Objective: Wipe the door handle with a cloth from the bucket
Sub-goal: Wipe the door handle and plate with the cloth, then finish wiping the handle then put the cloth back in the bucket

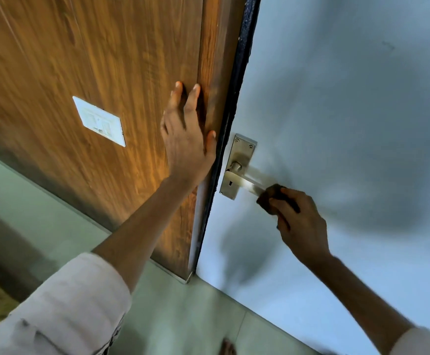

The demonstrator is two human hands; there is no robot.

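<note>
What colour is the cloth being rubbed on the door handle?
Dark brown; the cloth shows bunched in the right hand in the head view.

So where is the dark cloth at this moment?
The dark cloth is right of centre in the head view, held in the right hand and pressed on the outer end of the metal door handle, on the pale door.

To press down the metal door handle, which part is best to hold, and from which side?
Grip the free end of the door handle, where the right hand now holds the dark cloth. Come from the right: the lever runs sideways from its pivot on the backplate at the door's edge, so that end is open.
</note>
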